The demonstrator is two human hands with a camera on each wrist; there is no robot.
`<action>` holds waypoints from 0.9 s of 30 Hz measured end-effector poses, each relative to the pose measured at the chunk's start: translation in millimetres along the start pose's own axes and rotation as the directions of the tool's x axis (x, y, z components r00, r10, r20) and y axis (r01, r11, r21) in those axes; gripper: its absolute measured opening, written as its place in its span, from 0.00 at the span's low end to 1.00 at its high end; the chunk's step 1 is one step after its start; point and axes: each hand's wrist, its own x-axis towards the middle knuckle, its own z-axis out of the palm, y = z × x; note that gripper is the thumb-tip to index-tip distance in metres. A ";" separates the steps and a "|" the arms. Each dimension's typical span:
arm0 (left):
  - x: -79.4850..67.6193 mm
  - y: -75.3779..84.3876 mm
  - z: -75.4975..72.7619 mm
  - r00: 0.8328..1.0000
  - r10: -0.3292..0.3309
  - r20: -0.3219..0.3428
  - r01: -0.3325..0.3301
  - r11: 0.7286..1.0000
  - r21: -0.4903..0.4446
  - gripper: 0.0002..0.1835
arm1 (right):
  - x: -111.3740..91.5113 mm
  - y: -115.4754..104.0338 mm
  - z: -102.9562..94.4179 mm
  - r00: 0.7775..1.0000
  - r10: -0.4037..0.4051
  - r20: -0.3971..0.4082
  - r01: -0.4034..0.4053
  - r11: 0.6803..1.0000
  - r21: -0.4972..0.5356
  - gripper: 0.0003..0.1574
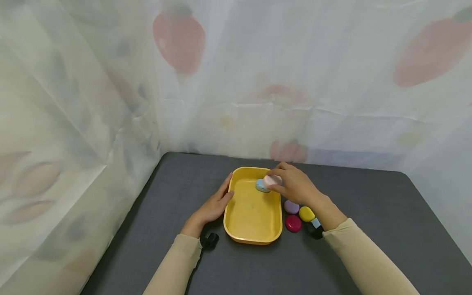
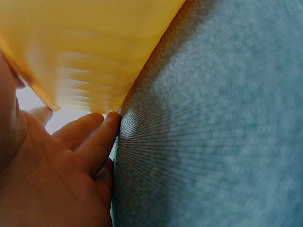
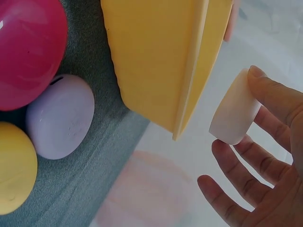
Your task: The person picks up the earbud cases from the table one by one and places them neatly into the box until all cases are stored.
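Note:
A yellow tray (image 1: 252, 219) with raised walls lies on the dark table. Its left side is held by my left hand (image 1: 215, 205), thumb over the rim and fingers along the outer wall (image 2: 90, 71). Above the tray's far right part, my right hand (image 1: 295, 184) pinches a pale pink, rounded pebble-shaped piece (image 3: 236, 111) between thumb and fingers. Inside the tray, a light blue rounded piece (image 1: 261, 185) sits partly behind the pink one in the head view.
Right of the tray lie a lavender piece (image 1: 291, 207), a yellow piece (image 1: 307, 214) and a crimson piece (image 1: 293, 223), close together. Black wrist cameras hang by both sleeves. A fruit-patterned curtain (image 1: 236, 82) hangs behind the table (image 1: 368, 205) and along its left.

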 end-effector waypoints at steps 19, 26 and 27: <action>-0.8 1.0 0.2 1.000 -0.012 -0.006 0.012 1.000 0.012 0.34 | 2.1 -4.9 12.1 0.999 0.010 0.039 -0.010 1.000 0.015 0.28; -0.9 1.2 0.5 1.000 -0.020 -0.001 0.020 1.000 0.008 0.34 | 1.0 -4.6 18.3 0.999 0.006 0.040 -0.006 1.000 0.013 0.28; -1.1 1.2 0.6 1.000 -0.019 -0.001 0.019 1.000 0.003 0.34 | 0.8 -4.4 19.0 0.999 0.004 0.039 -0.004 1.000 0.014 0.28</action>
